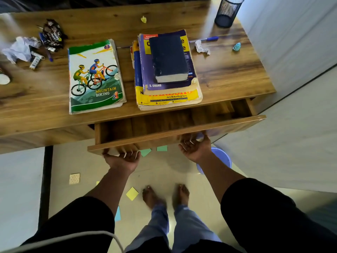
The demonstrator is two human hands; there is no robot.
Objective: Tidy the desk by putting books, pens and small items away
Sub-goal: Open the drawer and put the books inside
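The desk drawer (pixel 175 135) stands pulled out, its inside bare. My left hand (pixel 123 158) and my right hand (pixel 194 147) both hook their fingers under the drawer's front panel from below. On the wooden desk (pixel 228 73) lie a "Mountain Biking" book (pixel 94 75) and a stack of books (pixel 167 70) topped by a dark thick volume. A blue pen (pixel 209 39) lies behind the stack at the right. Another blue pen (pixel 46 48) rests among the clutter at the left.
A black mesh pen cup (pixel 228 11) stands at the desk's back right. Crumpled paper (pixel 20 49), a wrapper (pixel 52 33), a white scrap (pixel 201 47), a teal wad (pixel 237 46) and a yellow wad (pixel 143 19) litter the desk. Sticky notes (pixel 132 193) lie on the floor near my feet.
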